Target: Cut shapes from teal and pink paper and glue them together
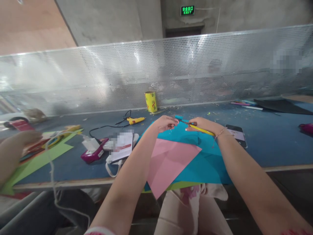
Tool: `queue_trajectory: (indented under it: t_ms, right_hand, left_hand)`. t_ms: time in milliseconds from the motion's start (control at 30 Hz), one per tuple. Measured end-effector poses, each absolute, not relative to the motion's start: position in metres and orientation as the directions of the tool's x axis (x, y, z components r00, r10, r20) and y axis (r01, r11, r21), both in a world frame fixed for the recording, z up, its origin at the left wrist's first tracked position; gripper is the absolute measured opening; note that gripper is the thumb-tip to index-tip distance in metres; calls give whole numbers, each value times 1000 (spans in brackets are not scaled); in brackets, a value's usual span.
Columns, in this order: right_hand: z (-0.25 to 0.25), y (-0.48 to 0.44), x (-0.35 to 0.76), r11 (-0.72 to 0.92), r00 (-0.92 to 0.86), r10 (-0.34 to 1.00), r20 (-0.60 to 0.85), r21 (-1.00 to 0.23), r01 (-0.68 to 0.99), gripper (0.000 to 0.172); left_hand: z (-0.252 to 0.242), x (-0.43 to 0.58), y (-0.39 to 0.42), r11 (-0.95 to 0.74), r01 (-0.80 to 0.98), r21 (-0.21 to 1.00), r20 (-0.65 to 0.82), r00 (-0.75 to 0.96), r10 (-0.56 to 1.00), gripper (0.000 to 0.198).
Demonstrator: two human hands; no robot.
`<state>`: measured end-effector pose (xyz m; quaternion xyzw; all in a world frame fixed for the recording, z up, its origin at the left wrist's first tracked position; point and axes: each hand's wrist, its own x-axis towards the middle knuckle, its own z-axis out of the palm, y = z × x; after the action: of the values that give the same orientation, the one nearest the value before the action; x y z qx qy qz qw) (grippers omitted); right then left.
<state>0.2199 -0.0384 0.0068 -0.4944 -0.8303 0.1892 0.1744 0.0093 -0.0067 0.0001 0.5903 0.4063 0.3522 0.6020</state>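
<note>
My right hand [199,124] is closed round scissors [201,130] with yellow handles, their dark blades pointing left toward my other hand. Pinched together, the fingers of my left hand [167,123] meet the blade tips; a small pinkish bit shows there, too small to name. Just beyond the blades is a small blue piece [178,117]. Below both hands lie sheets of blue paper [211,160], with a pink sheet [171,160] on top. An edge of green paper [182,185] sticks out under them at the table's front.
A yellow glue gun [135,120], a yellow roll [151,101], a phone [123,147] and a purple power strip [94,154] stand to the left. Another phone [236,135] lies right of my wrist. Far left, a co-worker's arm [14,150] reaches over green paper [46,160]. A perforated metal screen [102,75] runs behind.
</note>
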Motion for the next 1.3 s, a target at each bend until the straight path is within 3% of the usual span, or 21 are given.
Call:
queue_trajectory:
  t_ms: [267, 933, 1167, 1300]
  right_hand:
    - [8, -37, 223, 474, -500, 864, 60, -430, 768, 45]
    - [7, -34, 226, 470, -516, 856, 35, -472, 746, 46]
    - [8, -35, 225, 438, -494, 869, 21, -496, 750, 42]
    - [9, -41, 224, 336, -450, 891, -67, -569, 751, 40]
  left_hand:
    - [-1, 8, -4, 68, 92, 993, -102, 445, 890, 6]
    - [-4, 4, 2, 65, 92, 994, -100, 443, 891, 16]
    - [-3, 5, 0, 44, 74, 996, -69, 386, 920, 20]
    - [-3, 6, -1, 29, 87, 996, -62, 393, 918, 18]
